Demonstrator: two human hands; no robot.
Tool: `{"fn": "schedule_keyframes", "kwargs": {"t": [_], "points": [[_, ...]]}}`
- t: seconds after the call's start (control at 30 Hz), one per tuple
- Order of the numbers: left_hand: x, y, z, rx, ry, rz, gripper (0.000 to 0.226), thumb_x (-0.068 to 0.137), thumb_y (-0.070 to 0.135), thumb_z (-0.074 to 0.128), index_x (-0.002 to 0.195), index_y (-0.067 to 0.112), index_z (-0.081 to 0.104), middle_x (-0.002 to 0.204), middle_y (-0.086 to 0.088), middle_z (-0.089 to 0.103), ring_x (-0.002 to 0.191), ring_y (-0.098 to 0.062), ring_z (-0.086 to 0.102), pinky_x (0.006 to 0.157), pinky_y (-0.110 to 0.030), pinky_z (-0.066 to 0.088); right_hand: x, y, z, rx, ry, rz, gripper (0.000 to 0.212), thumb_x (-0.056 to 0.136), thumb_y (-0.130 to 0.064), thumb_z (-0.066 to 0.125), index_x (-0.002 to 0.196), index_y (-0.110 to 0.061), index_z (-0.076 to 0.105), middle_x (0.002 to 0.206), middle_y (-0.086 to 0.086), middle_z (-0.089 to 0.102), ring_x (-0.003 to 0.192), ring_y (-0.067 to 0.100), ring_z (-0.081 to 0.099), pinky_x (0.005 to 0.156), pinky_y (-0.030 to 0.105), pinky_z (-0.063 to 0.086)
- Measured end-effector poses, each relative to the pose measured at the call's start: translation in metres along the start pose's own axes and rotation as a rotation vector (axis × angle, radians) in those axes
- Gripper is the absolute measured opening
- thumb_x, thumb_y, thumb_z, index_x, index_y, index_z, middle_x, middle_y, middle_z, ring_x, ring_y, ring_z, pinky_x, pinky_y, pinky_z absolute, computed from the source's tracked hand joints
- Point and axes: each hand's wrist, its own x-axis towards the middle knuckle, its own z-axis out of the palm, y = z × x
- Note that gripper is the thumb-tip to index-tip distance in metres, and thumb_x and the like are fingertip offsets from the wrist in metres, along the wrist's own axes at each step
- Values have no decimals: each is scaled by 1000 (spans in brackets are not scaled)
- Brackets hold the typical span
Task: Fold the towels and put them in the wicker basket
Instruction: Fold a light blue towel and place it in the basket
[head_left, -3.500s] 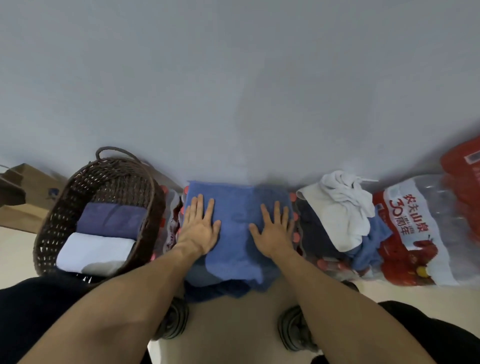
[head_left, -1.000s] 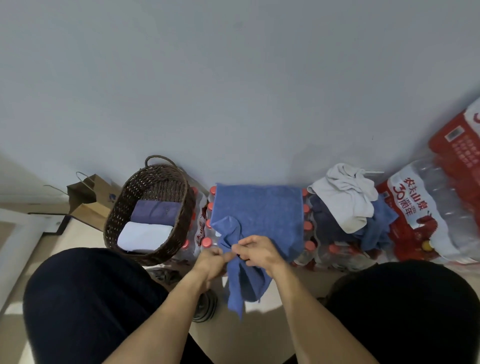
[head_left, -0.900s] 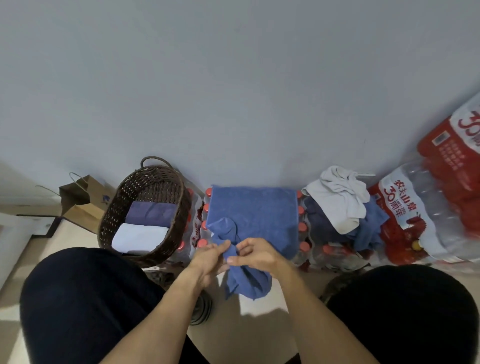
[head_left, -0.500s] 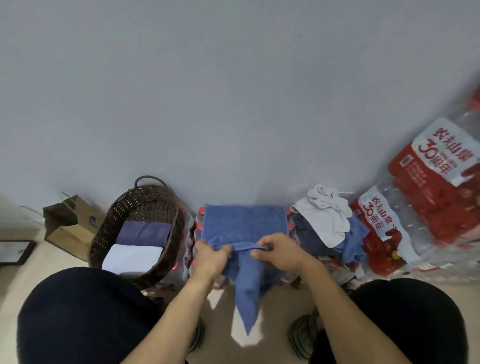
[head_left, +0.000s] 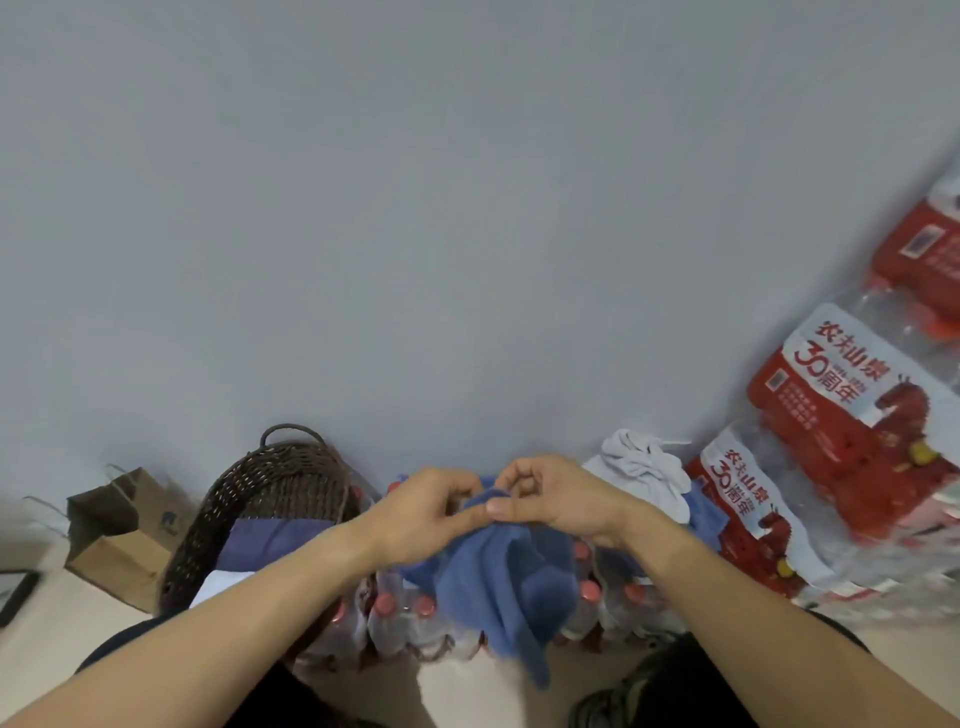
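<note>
A blue towel (head_left: 498, 582) hangs bunched in the air over a pack of red-capped bottles (head_left: 405, 618). My left hand (head_left: 423, 514) and my right hand (head_left: 545, 501) meet at its top edge and both pinch the cloth. The dark wicker basket (head_left: 260, 493) stands to the left, with a folded purple towel (head_left: 270, 538) and a folded white towel (head_left: 218, 590) inside. A heap of unfolded towels lies to the right: a white one (head_left: 644, 470) on top of a blue one (head_left: 704, 514).
Red and clear packs of bottled water (head_left: 841, 415) are stacked at the right against the wall. A brown paper bag (head_left: 119, 535) stands left of the basket. My dark-trousered knees fill the bottom corners. A shoe (head_left: 602, 712) shows on the floor below.
The blue towel was flat on the bottle pack under my palms; both hands have since lifted it clear and drawn together at its top edge, so it hangs bunched. The view has tilted upward.
</note>
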Motion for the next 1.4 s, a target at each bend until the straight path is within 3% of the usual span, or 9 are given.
{"fn": "schedule_keyframes", "kwargs": {"t": [0.17,0.33,0.47,0.67,0.83,1.0,1.1,1.23,1.4], "points": [[3,-7,3,-115,5,-56,28,93,39,61,80,15,64,65,3,57,61,-6,47,59,-31,43,-7,25,1,-28,-78,39,24,78,-18,83,95,-17,66,86,-7,68,82,8,63,75,22,50],[9,3,8,-231,50,-76,33,97,35,56,81,8,63,63,3,48,60,-6,42,59,-25,38,-7,48,5,-383,-145,91,22,88,-36,68,93,-15,67,77,0,63,71,6,52,70,27,43],[15,3,-5,-240,253,-135,35,97,30,57,68,12,55,58,8,39,55,-4,36,55,-23,32,-11,55,2,-496,-155,125,31,84,-38,70,105,-15,64,94,4,68,77,7,56,74,32,49],[20,0,-15,-169,430,-149,39,97,32,56,64,10,52,51,14,40,51,1,37,51,-16,32,-23,57,-7,-478,-192,214,26,78,-26,74,63,-19,54,57,-9,49,54,7,46,56,29,38],[15,-8,-23,-150,546,-212,40,97,28,58,57,23,51,47,17,48,48,2,43,51,-13,34,-43,72,0,-669,-318,239,31,71,-37,76,64,-20,51,60,-8,46,53,5,42,52,22,35],[-2,-20,-34,-37,332,-329,29,92,28,65,65,22,58,51,13,55,49,2,46,53,-19,37,-63,59,-37,-510,-250,279,22,70,-28,76,78,-13,61,67,-5,58,62,10,54,59,31,42],[-16,-20,-37,-65,63,-359,11,89,30,69,83,21,67,71,4,72,64,-1,61,64,-21,48,-77,43,-60,-314,-211,239,12,78,-19,77,72,-21,66,67,-8,59,64,9,54,58,23,39],[-27,-17,-33,-115,-170,-402,13,91,29,67,92,16,70,82,1,73,75,-12,66,72,-32,54,-89,24,-70,-40,-160,162,26,93,-10,65,72,-24,67,65,-6,59,59,8,53,54,16,41],[-28,-34,-25,-52,-196,-558,18,95,26,60,90,10,67,80,-16,68,72,-23,61,73,-44,54,-85,22,-71,37,-49,200,12,93,-23,65,95,-13,73,81,7,73,69,13,68,59,20,53]]}}
